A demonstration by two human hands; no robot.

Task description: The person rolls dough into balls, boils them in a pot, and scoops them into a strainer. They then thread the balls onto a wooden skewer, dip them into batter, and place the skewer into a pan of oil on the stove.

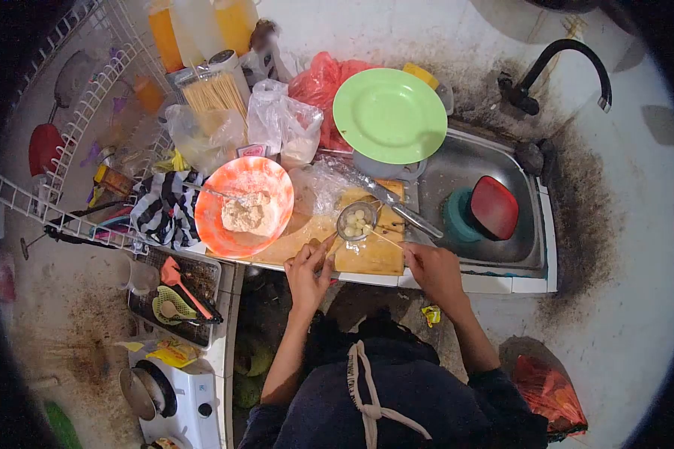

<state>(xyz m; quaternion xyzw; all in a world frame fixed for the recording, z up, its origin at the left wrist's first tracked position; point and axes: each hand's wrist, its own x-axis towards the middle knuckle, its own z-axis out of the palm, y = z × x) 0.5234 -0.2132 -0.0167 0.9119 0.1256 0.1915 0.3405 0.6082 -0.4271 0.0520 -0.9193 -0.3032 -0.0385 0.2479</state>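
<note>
A small round metal strainer with several pale round slices in it rests over the wooden cutting board. My left hand is closed at its near left side, on what looks like its thin handle. From the right, my right hand pinches a thin wooden skewer whose far end reaches the strainer's edge. Left of the board stands an orange-and-white bowl with a floury mixture and a spoon in it. A long knife lies behind the strainer, angled toward the sink.
A green plate covers a pot at the back. The metal sink on the right holds a red bowl and a teal container. Skewers and plastic bags stand behind; a wire rack and stove are left.
</note>
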